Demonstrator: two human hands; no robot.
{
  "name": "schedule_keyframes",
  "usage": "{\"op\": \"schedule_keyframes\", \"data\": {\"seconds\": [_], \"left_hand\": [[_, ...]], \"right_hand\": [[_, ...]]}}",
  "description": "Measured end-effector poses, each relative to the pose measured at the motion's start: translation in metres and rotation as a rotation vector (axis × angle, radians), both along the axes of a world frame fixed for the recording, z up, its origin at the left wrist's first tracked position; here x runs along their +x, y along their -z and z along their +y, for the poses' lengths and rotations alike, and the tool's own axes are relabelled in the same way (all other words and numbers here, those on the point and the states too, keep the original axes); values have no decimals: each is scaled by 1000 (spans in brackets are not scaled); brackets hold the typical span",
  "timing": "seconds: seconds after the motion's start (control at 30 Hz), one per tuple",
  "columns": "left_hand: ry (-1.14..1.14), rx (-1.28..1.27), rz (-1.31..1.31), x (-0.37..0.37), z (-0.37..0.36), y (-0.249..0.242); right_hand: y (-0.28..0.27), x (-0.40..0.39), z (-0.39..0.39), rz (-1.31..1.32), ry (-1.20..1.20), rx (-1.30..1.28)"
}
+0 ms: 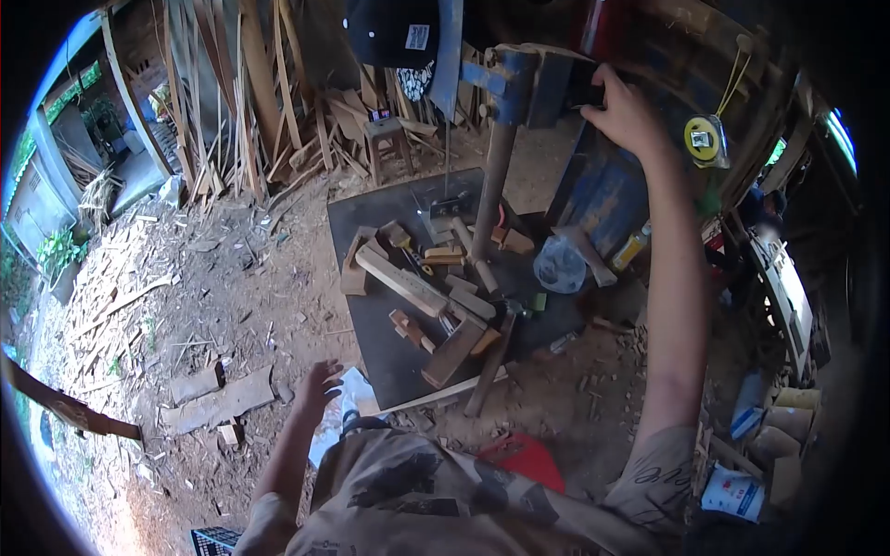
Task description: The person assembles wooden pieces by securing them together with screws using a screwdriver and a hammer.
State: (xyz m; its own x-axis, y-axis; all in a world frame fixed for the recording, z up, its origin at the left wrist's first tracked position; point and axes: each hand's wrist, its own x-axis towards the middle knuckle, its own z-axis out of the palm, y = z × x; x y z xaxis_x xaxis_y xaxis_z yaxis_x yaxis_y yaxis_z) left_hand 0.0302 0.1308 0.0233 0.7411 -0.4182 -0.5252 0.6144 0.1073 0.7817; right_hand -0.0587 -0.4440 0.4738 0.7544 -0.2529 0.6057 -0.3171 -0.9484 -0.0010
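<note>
My right hand [630, 116] is raised at the upper right, its fingers and thumb closed against a dark part of the machine that I cannot make out. Beside it, a blue metal bracket [513, 88] sits around the top of an upright post [493, 185]. My left hand [318, 387] hangs low by the near left corner of the dark tabletop [362, 222], fingers apart and holding nothing. On the tabletop lie a long wooden piece [403, 280], a wooden block [454, 352], a small wooden plane-like piece [410, 328] and several other pieces.
A clear plastic bag [560, 263] and a yellow bottle [632, 246] are right of the post. Wood strips [250, 102] lean at the back near a small stool [385, 139]. Scraps litter the ground. A yellow disc [703, 139] hangs at right; another person [768, 208] is partly visible beyond.
</note>
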Motion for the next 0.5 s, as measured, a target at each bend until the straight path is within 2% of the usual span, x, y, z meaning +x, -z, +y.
{"op": "schedule_keyframes", "data": {"seconds": [0.1,0.2,0.33,0.4,0.43,0.47,0.5], "left_hand": [[20,29,17,-2,-1,1],[79,-9,-2,0,-3,6],[174,30,-68,7,6,14],[196,83,-93,20,17,29],[187,125,-87,26,26,29],[192,89,-229,32,31,40],[92,124,-165,42,34,41]], "right_hand": [[-20,-19,6,63,70,-113],[-10,-59,28,-132,34,-308],[31,-157,108,-172,35,247],[69,-204,122,-184,-61,439],[76,-224,128,-195,20,422],[86,-244,137,-177,83,433],[100,-261,150,-130,128,484]]}}
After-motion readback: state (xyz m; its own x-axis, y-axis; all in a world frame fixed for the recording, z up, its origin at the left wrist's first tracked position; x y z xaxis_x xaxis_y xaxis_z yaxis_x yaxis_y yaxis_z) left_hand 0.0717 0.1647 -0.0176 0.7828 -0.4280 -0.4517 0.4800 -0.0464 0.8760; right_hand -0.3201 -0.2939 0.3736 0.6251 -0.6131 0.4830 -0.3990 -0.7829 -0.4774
